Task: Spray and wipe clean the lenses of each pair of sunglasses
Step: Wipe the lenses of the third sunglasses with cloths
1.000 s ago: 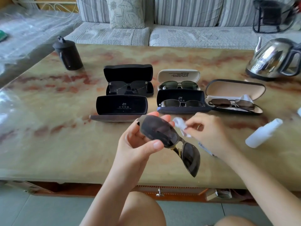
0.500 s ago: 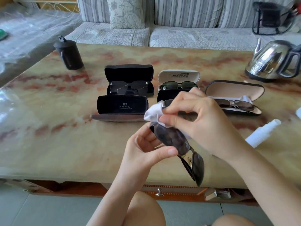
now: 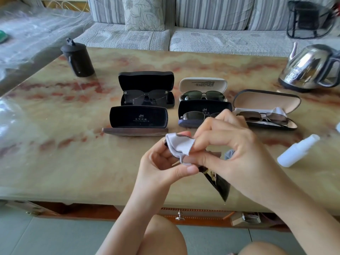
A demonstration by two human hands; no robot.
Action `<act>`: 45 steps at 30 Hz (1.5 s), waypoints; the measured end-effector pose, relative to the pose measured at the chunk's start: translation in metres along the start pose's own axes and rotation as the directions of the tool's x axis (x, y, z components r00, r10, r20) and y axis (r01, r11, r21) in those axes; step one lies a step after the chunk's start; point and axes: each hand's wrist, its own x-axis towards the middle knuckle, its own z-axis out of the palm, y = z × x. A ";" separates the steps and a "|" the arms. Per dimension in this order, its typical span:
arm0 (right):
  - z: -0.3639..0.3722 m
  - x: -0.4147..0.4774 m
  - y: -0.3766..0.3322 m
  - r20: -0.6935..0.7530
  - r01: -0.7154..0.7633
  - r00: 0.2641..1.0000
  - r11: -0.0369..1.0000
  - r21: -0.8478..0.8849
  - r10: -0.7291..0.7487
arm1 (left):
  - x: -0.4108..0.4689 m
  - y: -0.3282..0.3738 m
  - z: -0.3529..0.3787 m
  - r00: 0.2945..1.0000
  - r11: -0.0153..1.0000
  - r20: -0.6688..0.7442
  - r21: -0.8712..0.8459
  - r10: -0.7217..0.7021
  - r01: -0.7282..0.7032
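My left hand grips a pair of dark sunglasses above the table's front edge; only the lower lens and hinge show. My right hand pinches a white cloth folded over the upper lens, which it hides. Several open cases lie beyond: a black one with dark sunglasses, a white one with green-lensed sunglasses, a dark blue one with a pair, a beige-lined one with brown-lensed sunglasses. An empty black case stands open at left. A white spray bottle lies at right.
The marble-pattern table also carries a black lidded cup at the back left and a steel kettle at the back right. A striped sofa runs behind it. My knees are below the table's front edge.
My right hand brought the cloth from beside the sunglasses onto the upper lens and has slid it over the glass. The left hand keeps its hold, the sunglasses a little lower.
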 end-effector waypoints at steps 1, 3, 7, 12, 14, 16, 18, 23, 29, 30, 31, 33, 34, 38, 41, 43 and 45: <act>0.001 0.003 0.001 -0.013 -0.010 1.000 1.000 0.004 0.010 | 0.000 0.000 0.001 1.000 1.000 0.002 -0.007 0.000 0.000; 0.000 0.008 0.005 -0.085 -0.046 0.995 0.999 0.013 0.047 | 0.000 0.000 0.003 1.000 1.000 0.015 0.000 0.005 -0.005; -0.002 0.001 0.007 -0.099 -0.041 0.994 0.999 0.000 0.041 | 0.000 0.000 0.003 1.000 1.000 0.024 0.030 0.007 -0.008; 0.008 0.006 -0.005 -0.037 0.001 0.999 1.000 -0.001 -0.001 | 0.000 -0.001 0.006 1.000 0.995 0.020 0.093 0.022 -0.024; 0.009 0.016 -0.003 -0.102 -0.001 0.995 0.998 -0.064 -0.005 | -0.001 0.000 0.007 0.999 0.996 0.024 0.087 0.028 -0.030; 0.005 0.019 0.003 -0.142 -0.045 0.989 0.998 -0.054 0.037 | -0.001 0.001 0.008 0.999 0.998 0.041 0.066 0.020 -0.022; 0.000 0.013 0.008 -0.135 -0.067 0.989 0.998 -0.012 0.065 | -0.002 0.000 0.008 0.999 0.998 0.050 0.063 0.010 -0.014; 0.006 0.002 -0.006 -0.047 0.000 0.999 1.000 -0.005 0.000 | -0.002 -0.002 0.006 0.999 0.997 0.030 0.079 0.018 -0.020; 0.002 0.010 0.003 -0.144 -0.042 0.989 0.998 -0.052 0.034 | -0.002 -0.001 0.006 0.999 0.998 0.036 0.065 0.020 -0.022; 0.001 0.008 0.003 -0.141 -0.044 0.989 0.998 -0.045 0.037 | -0.003 -0.001 0.006 0.999 0.997 0.034 0.079 0.014 -0.017; 0.001 0.004 0.002 -0.125 -0.033 0.992 0.999 -0.036 0.028 | -0.003 -0.001 0.006 0.999 0.996 0.033 0.085 0.008 -0.011; 0.005 -0.001 -0.004 -0.085 0.012 0.996 1.000 -0.021 -0.014 | -0.003 -0.001 0.004 1.000 0.997 0.026 0.076 0.013 -0.015; 0.007 -0.002 -0.006 -0.071 0.033 0.997 0.999 -0.016 -0.034 | -0.002 -0.001 0.003 1.000 0.997 0.017 0.069 0.020 -0.021; 0.005 0.008 0.000 -0.119 -0.002 0.993 1.000 -0.016 0.000 | -0.001 0.000 0.004 0.999 0.999 0.031 0.045 0.021 -0.022; -0.001 0.009 0.008 -0.147 -0.060 0.987 0.998 0.011 0.061 | -0.003 -0.001 0.006 0.999 0.998 0.037 0.062 -0.003 0.001; -0.003 0.004 0.008 -0.145 -0.056 0.988 0.998 0.007 0.056 | -0.002 0.000 0.005 0.999 0.998 0.041 0.058 -0.001 -0.001; -0.005 -0.003 0.003 -0.110 -0.034 0.993 0.999 0.007 0.035 | -0.001 0.001 0.004 0.999 1.000 0.041 0.017 0.011 -0.011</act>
